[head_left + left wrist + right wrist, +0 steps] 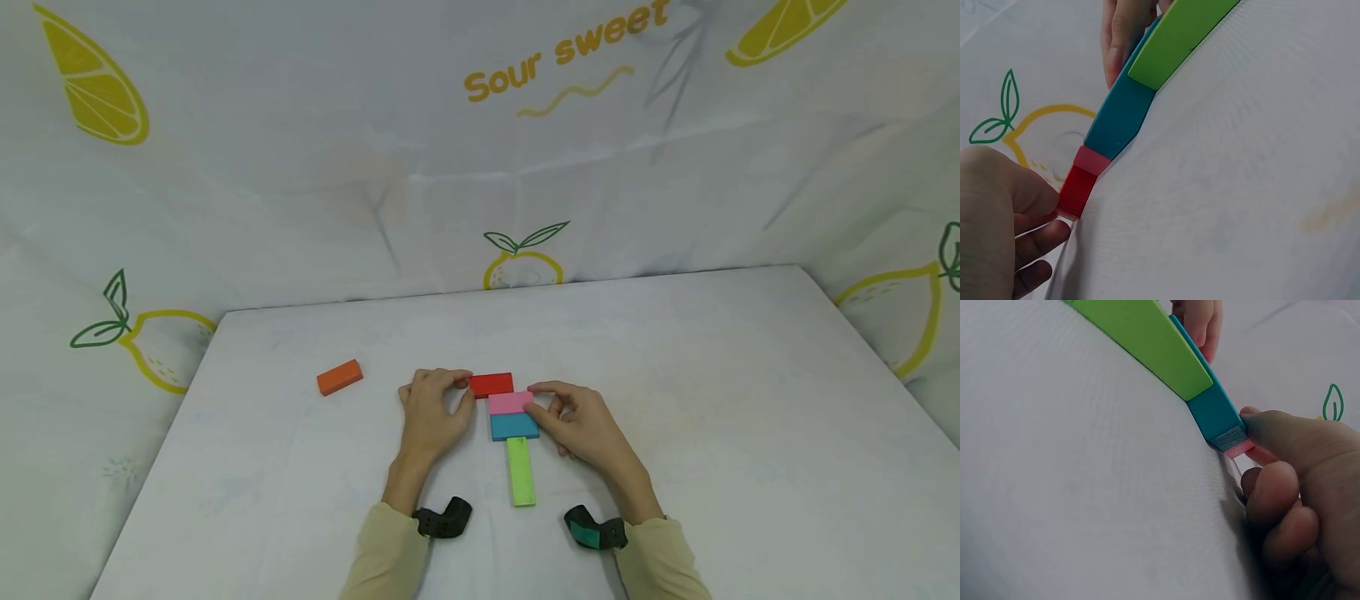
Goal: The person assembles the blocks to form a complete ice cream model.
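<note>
My left hand [437, 417] is at the left end of a red block [491, 384], its thumb and index finger pinching that end. Just below, overlapping its lower edge in the head view, lies a pink block [510, 403]. The right hand [588, 423] pinches the pink block's right end between thumb and index finger, the other fingers curled beneath. Against the pink one sits a blue block [514, 427], whose side shows in the left wrist view. A light green block [521, 472] runs lengthwise from the blue block toward the person.
An orange block [340, 377] lies apart at the left of the white table [712, 375]. Behind and beside the table hangs a pale cloth [300, 167] printed with lemons. Black wrist straps [444, 518] sit at both cuffs.
</note>
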`<move>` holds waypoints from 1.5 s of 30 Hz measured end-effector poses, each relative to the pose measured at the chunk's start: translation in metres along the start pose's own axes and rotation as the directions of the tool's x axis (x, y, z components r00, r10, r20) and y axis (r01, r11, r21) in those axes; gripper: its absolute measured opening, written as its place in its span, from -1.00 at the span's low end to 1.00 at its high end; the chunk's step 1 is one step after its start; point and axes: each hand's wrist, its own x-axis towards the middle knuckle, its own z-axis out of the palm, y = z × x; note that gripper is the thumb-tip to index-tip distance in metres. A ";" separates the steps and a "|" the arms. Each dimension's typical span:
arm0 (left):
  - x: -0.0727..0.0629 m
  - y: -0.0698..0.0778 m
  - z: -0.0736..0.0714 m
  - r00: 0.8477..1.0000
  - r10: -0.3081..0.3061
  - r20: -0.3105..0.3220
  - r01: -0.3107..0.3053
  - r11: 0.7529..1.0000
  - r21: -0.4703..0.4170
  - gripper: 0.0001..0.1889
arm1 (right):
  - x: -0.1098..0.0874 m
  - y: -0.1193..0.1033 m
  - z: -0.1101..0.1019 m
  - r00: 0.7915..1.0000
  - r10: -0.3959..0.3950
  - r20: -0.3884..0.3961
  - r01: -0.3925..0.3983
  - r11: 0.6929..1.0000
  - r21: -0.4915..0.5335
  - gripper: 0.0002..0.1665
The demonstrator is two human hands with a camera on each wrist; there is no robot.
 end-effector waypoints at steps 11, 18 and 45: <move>0.000 0.003 0.004 1.000 0.009 0.015 -0.009 1.000 -0.012 -0.74 | 0.000 0.000 0.000 1.000 -0.003 -0.001 0.003 1.000 0.002 -0.56; 0.000 0.005 0.003 0.999 0.017 0.037 -0.017 1.000 -0.013 -0.73 | 0.000 -0.001 0.000 1.000 -0.005 -0.008 0.005 1.000 0.000 -0.53; 0.000 0.004 0.007 0.999 0.012 0.039 -0.011 0.999 -0.039 -0.72 | -0.001 -0.001 -0.001 1.000 -0.016 -0.005 0.016 1.000 0.006 -0.49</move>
